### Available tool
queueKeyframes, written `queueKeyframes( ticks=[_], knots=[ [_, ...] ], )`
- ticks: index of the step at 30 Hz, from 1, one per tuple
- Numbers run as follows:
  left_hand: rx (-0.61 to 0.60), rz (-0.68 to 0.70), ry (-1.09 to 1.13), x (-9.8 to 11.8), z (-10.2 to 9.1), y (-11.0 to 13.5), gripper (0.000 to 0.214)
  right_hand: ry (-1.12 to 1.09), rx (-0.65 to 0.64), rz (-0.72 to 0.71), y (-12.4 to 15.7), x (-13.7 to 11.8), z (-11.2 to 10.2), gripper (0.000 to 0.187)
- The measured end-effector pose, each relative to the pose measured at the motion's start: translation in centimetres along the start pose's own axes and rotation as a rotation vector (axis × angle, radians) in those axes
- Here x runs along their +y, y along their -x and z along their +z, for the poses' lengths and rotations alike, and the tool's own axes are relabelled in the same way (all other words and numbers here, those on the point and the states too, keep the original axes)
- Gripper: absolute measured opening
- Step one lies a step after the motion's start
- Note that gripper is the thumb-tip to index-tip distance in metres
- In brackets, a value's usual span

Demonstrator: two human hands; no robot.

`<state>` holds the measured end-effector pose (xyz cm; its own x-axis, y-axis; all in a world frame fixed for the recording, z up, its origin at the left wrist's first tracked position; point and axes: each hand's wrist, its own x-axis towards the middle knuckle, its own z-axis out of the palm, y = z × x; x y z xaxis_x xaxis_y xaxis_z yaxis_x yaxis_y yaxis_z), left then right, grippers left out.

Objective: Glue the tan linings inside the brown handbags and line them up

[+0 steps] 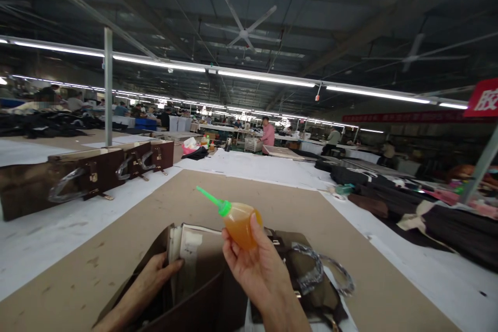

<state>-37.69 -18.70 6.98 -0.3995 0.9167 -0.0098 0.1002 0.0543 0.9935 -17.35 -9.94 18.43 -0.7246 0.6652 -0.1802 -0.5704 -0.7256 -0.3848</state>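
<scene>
My right hand (254, 264) is raised above the table, fingers wrapped round a small orange squeeze bottle (241, 223) with a green pointed nozzle that aims up and to the left. My left hand (157, 275) rests lower left with its fingers pressed against the edge of an open brown bag (194, 280), holding back its pale inner lining. The bag lies on a brown board (116, 238) at the table's near edge. Its handle, wrapped in clear plastic (319, 270), sits to the right of my right hand.
A row of dark brown bags (89, 171) with plastic-wrapped handles stands at the left. Dark bag pieces (428, 207) pile up along the right. A steel post (108, 88) rises at the left. People work at distant tables, one in a pink shirt (267, 135).
</scene>
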Motion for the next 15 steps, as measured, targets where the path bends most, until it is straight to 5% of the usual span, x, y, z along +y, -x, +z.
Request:
queueKeyframes(
  ticks=[5, 15],
  knots=[
    [0.062, -0.029, -0.049, 0.6, 0.1, 0.4, 0.039, 0.007, -0.007, -0.001, 0.1, -0.1, 0.0, 0.045],
    [-0.025, -0.045, 0.085, 0.2, 0.1, 0.1, 0.04, 0.025, 0.019, -0.03, 0.4, 0.0, 0.0, 0.043]
  ],
)
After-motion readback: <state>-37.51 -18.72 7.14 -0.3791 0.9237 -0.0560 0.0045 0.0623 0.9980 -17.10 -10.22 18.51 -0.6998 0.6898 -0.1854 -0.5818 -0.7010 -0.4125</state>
